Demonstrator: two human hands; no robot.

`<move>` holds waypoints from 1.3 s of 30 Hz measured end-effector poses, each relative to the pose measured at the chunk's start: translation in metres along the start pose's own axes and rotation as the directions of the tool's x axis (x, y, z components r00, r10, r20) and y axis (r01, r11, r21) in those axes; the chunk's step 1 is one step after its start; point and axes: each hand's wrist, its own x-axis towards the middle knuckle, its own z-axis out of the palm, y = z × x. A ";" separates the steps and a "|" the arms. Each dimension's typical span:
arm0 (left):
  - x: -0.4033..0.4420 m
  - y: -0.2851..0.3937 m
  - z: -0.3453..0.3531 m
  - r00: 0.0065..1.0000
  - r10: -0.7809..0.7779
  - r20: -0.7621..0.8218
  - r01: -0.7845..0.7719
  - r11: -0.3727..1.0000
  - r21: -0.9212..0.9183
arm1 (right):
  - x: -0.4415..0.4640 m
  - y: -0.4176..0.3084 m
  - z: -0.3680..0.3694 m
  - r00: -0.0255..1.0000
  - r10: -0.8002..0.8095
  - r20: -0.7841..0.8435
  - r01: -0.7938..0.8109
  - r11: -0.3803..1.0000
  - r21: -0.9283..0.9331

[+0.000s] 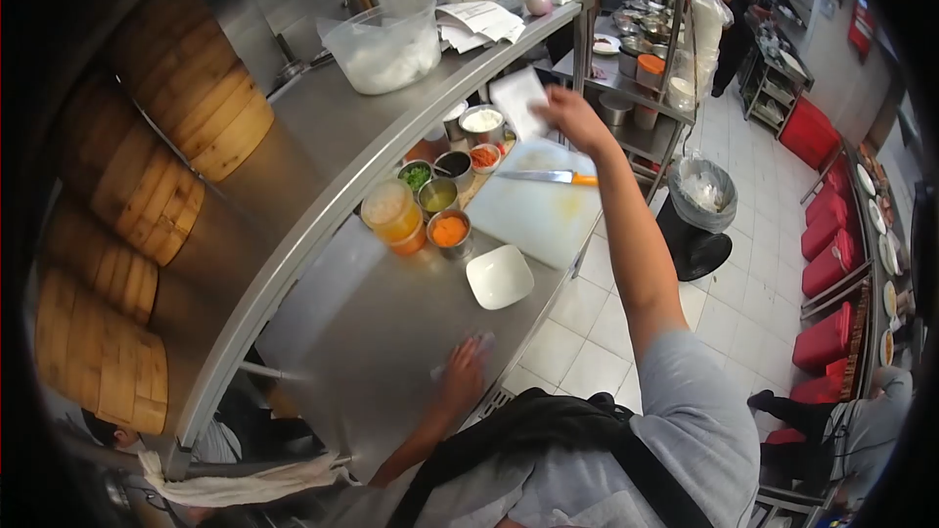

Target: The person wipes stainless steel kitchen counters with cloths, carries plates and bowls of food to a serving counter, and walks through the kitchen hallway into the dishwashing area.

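My right hand (570,119) is raised above the far end of the white cutting board (533,220). It grips a flat white object (519,103), blurred, perhaps a folded paper or a dish. Beneath it, a knife (548,176) with an orange handle lies across the board. My left hand (462,374) is low on the steel counter (362,332), its fingers closed over a crumpled, translucent, pale piece, maybe plastic film or thin cloth. Between the left hand and the board stands a white square bowl (500,277) with nothing in it.
Metal tubs hold orange pieces (450,231), chopped greens (416,175) and a white ingredient (481,120). A container of yellow liquid (391,210) stands left. A raised steel shelf (323,166) edges the counter, bearing bamboo steamers (230,122). A lined bin (701,191) stands right.
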 end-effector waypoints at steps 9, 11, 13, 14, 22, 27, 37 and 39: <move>-0.016 -0.073 -0.008 0.810 -0.449 -0.378 0.337 0.883 -0.326 | -0.025 -0.157 -0.056 0.804 -0.572 -0.160 0.592 0.750 0.295; -0.008 -0.089 -0.009 0.808 -0.442 -0.388 0.397 0.897 -0.194 | 0.012 -0.187 -0.053 0.811 -0.577 -0.093 0.578 0.766 0.282; -0.001 -0.096 -0.006 0.808 -0.433 -0.400 0.448 0.892 -0.060 | 0.014 -0.232 -0.028 0.822 -0.552 -0.141 0.566 0.819 0.096; -0.001 -0.097 -0.002 0.809 -0.431 -0.399 0.449 0.892 -0.054 | 0.034 -0.234 -0.030 0.862 -0.503 -0.065 0.507 0.859 0.068; 0.001 -0.089 -0.004 0.794 -0.462 -0.395 0.491 0.871 -0.031 | 0.092 -0.195 -0.013 0.928 -0.199 0.314 0.308 0.885 -0.349; 0.011 -0.090 0.014 0.696 -0.531 -0.483 0.634 0.770 0.067 | 0.071 -0.161 -0.009 0.848 -0.511 0.143 0.375 0.386 -0.843; 0.083 -0.028 -0.046 0.627 -0.158 -0.763 0.619 0.696 0.364 | -0.111 -0.094 -0.090 0.473 -0.417 0.776 0.635 0.772 0.028; 0.125 0.042 -0.074 0.482 -0.244 -0.841 0.586 0.803 0.104 | -0.122 -0.081 -0.109 0.417 -0.246 0.875 0.527 0.850 -0.012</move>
